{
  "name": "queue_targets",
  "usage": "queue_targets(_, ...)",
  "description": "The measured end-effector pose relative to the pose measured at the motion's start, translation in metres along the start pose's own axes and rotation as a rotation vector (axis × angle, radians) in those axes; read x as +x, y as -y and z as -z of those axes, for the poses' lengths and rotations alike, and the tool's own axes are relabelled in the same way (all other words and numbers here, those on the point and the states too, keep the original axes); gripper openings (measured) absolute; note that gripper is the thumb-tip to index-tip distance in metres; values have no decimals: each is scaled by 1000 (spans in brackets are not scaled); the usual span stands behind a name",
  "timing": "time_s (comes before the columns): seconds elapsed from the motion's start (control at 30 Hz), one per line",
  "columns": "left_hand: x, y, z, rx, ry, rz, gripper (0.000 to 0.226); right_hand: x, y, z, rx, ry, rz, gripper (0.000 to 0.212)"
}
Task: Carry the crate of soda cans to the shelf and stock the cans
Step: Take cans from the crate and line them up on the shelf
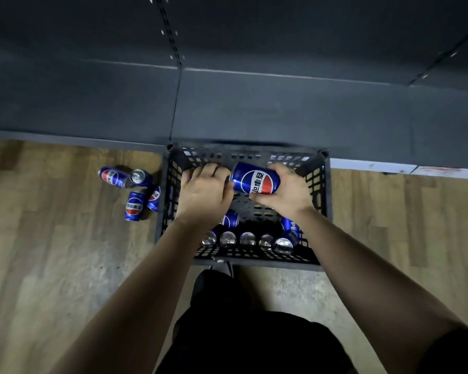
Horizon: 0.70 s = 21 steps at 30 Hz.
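Wood-look flooring [52, 265] runs underfoot, worn grey in patches. Nearest to me are the person's dark trousers [241, 333] and the toe of one shoe [222, 267], which touches the near wall of a black lattice crate [257, 261] set down on the floor. Both bare forearms reach forward over it.

Inside, along that near wall, a row of cans [247, 238] stands upright with silver tops showing. Just beyond them one blue can [229, 220] lies on its side, and another [291, 226] leans in the right-hand corner.

Further in, over the crate's far half, the right hand [288, 191] has fingers and thumb wrapped round a soda can [256, 179], held sideways with its logo up. The left hand [204, 191] sits just beside it, fingers bent downward into the crate and the thumb side at the can's end. Whether those fingers grip anything underneath, I cannot tell.

Left of the crate, four loose cans [135, 190] lie in a cluster on the floor, one against the crate's wall.

Beyond, the crate's far edge butts against a dark grey shelf [281, 109], with a slotted upright [169, 31] rising at its back.
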<state>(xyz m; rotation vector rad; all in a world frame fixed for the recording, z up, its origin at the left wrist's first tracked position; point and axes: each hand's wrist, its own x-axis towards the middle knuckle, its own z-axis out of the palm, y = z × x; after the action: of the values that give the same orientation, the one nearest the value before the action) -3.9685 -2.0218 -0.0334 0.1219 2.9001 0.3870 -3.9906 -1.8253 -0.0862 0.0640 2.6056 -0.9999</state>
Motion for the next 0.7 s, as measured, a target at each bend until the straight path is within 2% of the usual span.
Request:
queue_targets(0.37,-43,-87,251,-20,-173,-76,40,-83,164,225,-16,-46,140,74)
queue_targets(0.6,-51,-121,371,-16,-304,-163,40,-116,250,332,23,-133,243,64)
queue_targets(0.7,-55,-132,407,-38,-325,-237,55,-127,279,362,24,-156,295,66)
